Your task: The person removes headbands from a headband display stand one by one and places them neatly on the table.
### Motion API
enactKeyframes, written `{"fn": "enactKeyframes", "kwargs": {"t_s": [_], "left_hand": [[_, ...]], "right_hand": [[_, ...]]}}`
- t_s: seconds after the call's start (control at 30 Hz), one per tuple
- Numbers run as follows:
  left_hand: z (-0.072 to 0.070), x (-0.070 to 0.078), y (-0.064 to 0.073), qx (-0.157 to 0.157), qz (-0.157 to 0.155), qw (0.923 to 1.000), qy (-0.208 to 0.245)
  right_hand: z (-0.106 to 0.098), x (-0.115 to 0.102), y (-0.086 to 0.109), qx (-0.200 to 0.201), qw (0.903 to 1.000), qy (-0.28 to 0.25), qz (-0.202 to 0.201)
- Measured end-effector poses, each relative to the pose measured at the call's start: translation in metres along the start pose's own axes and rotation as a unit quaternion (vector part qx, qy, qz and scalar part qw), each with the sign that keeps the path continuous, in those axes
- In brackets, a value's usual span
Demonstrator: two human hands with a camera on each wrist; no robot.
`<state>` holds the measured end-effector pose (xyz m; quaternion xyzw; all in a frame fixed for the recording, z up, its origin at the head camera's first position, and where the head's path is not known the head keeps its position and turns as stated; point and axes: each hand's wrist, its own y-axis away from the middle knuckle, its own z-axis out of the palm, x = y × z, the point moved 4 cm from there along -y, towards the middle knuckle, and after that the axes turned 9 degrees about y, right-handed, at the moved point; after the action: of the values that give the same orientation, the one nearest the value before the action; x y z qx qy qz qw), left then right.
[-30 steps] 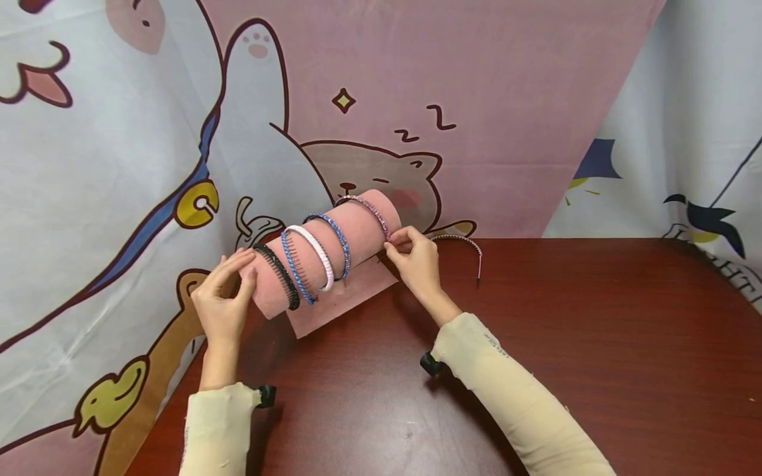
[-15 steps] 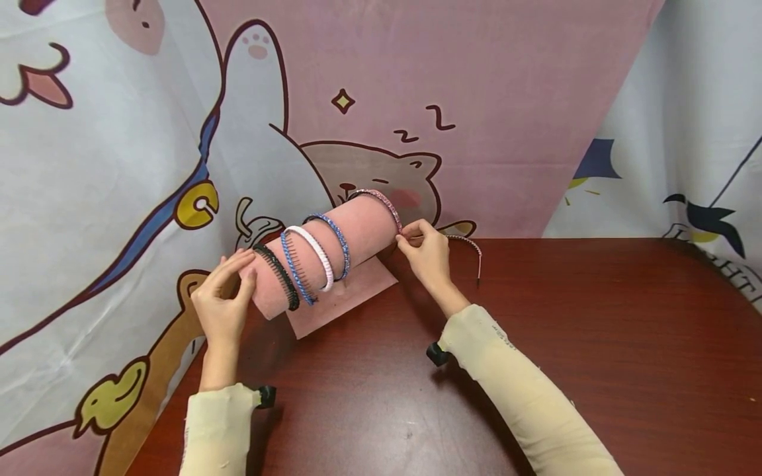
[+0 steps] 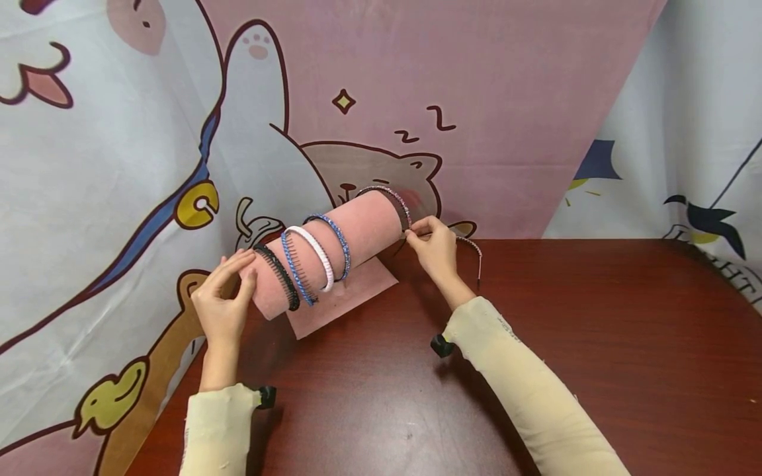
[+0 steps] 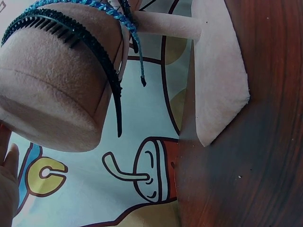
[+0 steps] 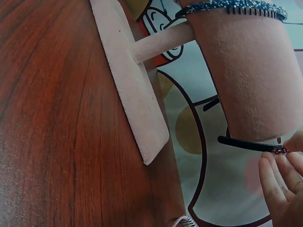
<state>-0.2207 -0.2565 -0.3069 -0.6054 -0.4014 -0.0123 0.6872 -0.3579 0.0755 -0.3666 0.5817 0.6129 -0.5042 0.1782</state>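
Note:
A pink, velvety headband stand point(image 3: 372, 221) has a padded roll lying level above a flat base. My left hand point(image 3: 221, 304) holds the roll's left end between fingers and thumb; only its edge shows in the left wrist view. At the other end, my right hand point(image 3: 437, 254) pinches a pink glittery headband point(image 3: 400, 198), which arches around the roll's right rim. Its dark tip point(image 5: 244, 143) sticks out past my fingertips in the right wrist view. Still on the roll are a black toothed headband point(image 3: 280, 277), a white one point(image 3: 318, 254) and two blue ones point(image 3: 340, 241).
Another thin headband point(image 3: 479, 258) lies on the dark red wooden table point(image 3: 595, 330), behind my right hand. A printed cartoon cloth point(image 3: 506, 119) hangs close behind the stand and along the left side. The stand's base point(image 3: 339, 301) rests near the table's back left.
My right hand has slid the pink glittery headband rightward along the roll to its right rim. The left hand, the stand and the other headbands stay where they were.

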Motion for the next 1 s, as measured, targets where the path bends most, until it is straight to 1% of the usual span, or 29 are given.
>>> {"fn": "enactKeyframes", "kwargs": {"t_s": [0.23, 0.43, 0.63, 0.77, 0.87, 1.0], "left_hand": [[0.001, 0.0, 0.0, -0.001, -0.002, 1.0, 0.0], [0.001, 0.0, 0.0, 0.001, -0.006, 1.0, 0.0], [0.0, 0.001, 0.0, 0.002, -0.005, 1.0, -0.004], [0.0, 0.001, 0.0, 0.001, -0.005, 1.0, -0.004], [0.0, 0.0, 0.0, 0.002, -0.005, 1.0, -0.002], [0.0, 0.0, 0.0, 0.002, -0.003, 1.0, 0.0]], "right_hand": [[0.002, 0.016, -0.005, -0.022, 0.9978, -0.046, 0.042], [-0.002, 0.029, -0.003, -0.025, 0.9961, -0.042, 0.074], [-0.008, 0.035, -0.002, -0.027, 0.9943, -0.057, 0.086], [-0.012, 0.04, -0.002, -0.03, 0.9938, -0.052, 0.094], [-0.017, 0.045, -0.002, -0.029, 0.9938, -0.04, 0.1], [-0.024, 0.05, -0.002, -0.026, 0.993, -0.048, 0.105]]}}
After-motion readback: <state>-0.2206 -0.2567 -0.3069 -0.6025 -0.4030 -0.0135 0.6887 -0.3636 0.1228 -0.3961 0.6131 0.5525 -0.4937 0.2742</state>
